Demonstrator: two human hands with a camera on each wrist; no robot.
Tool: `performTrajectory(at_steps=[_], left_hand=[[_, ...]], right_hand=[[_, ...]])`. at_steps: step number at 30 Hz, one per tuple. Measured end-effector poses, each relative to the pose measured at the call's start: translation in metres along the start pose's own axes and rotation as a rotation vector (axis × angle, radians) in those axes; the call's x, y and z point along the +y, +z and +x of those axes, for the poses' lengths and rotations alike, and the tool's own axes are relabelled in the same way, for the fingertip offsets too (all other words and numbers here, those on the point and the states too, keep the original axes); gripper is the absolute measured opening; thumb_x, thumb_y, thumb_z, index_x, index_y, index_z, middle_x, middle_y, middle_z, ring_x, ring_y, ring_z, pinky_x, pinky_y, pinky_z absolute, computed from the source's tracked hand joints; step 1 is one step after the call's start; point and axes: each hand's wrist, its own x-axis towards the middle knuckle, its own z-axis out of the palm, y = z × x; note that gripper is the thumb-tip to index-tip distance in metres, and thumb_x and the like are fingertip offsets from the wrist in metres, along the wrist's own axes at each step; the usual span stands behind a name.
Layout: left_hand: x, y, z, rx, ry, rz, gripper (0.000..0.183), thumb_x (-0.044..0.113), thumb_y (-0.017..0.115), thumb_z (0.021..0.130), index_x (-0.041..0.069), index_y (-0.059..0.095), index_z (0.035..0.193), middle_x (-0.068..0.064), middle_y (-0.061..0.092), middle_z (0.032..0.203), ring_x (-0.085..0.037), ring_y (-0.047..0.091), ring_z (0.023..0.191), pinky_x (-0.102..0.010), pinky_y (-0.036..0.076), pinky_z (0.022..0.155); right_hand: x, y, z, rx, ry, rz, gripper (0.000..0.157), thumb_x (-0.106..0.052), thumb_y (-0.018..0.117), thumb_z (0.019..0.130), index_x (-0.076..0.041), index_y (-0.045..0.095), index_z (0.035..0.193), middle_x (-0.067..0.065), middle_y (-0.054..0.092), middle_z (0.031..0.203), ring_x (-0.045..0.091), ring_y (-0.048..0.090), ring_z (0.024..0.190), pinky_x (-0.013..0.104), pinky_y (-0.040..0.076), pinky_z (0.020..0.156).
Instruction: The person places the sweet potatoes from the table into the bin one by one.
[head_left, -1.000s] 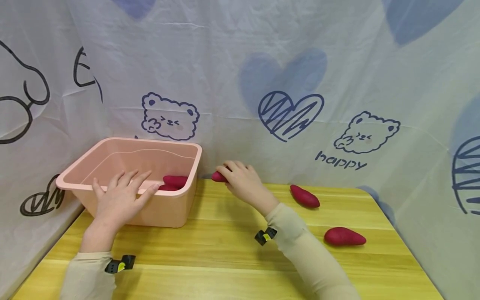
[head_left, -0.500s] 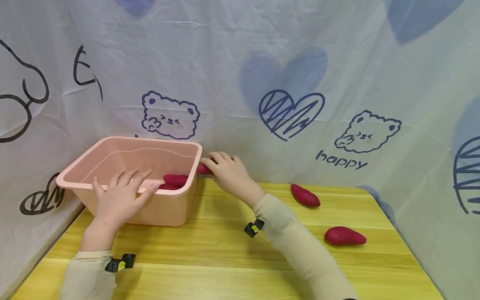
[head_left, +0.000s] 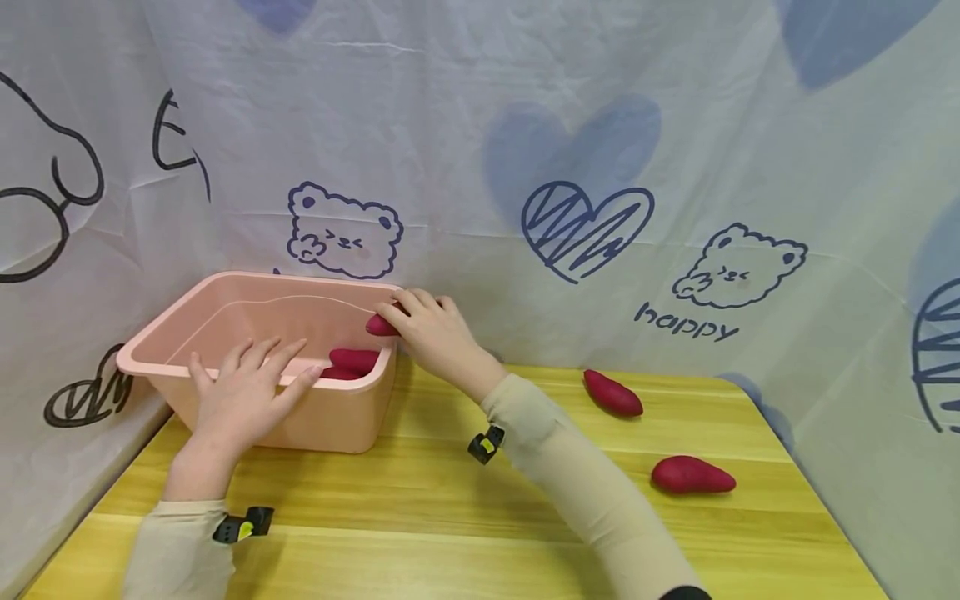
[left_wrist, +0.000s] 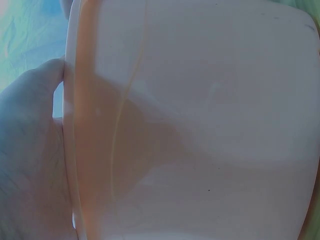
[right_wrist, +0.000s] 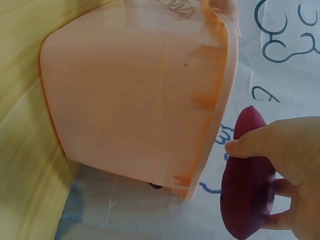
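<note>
A pink plastic basin [head_left: 300, 425] stands on the left of the wooden table. My left hand [head_left: 243, 396] lies over its near rim with fingers spread and straight, touching it. Close above the basin's right rim, my right hand [head_left: 438, 337] holds a dark red sweet potato [head_left: 382, 325] between thumb and fingers. In the right wrist view this sweet potato [right_wrist: 247, 185] is long and tapered, beside the basin's rim. Inside the basin, at its right end, lie two more sweet potatoes [head_left: 354, 360], partly hidden by the near wall.
Two other sweet potatoes rest on the right of the table: one farther back [head_left: 612, 394], the other nearer [head_left: 692, 475]. A white cloth [head_left: 465, 167] printed with bears and hearts hangs behind the yellow wooden table [head_left: 360, 550] and along its sides.
My right hand has moved left and slightly up with the sweet potato, from beside the basin to over its right rim. The left hand stays on the near rim.
</note>
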Motion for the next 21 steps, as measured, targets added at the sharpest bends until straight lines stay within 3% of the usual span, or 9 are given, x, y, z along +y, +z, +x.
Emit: performTrajectory(at_steps=[11, 21], left_hand=[[0.000, 0.000, 0.000, 0.006, -0.005, -0.011, 0.071, 0.069, 0.031, 0.095, 0.019, 0.046, 0.143, -0.020, 0.042, 0.148, -0.047, 0.027, 0.137, -0.081, -0.007, 0.103], [0.000, 0.001, 0.000, 0.003, -0.004, 0.000, 0.071, 0.070, 0.031, 0.095, 0.021, 0.046, 0.144, -0.020, 0.042, 0.149, -0.047, 0.028, 0.137, -0.081, -0.007, 0.103]], right_hand=[[-0.013, -0.002, 0.017, -0.027, -0.010, -0.003, 0.041, -0.029, 0.054, 0.100, -0.032, 0.048, 0.140, -0.004, 0.050, 0.142, 0.016, 0.047, 0.130, 0.039, 0.048, 0.098], [-0.018, 0.008, 0.034, 0.010, 0.003, 0.034, 0.039, -0.029, 0.053, 0.100, -0.032, 0.050, 0.139, -0.003, 0.054, 0.137, 0.015, 0.050, 0.127, 0.038, 0.047, 0.099]])
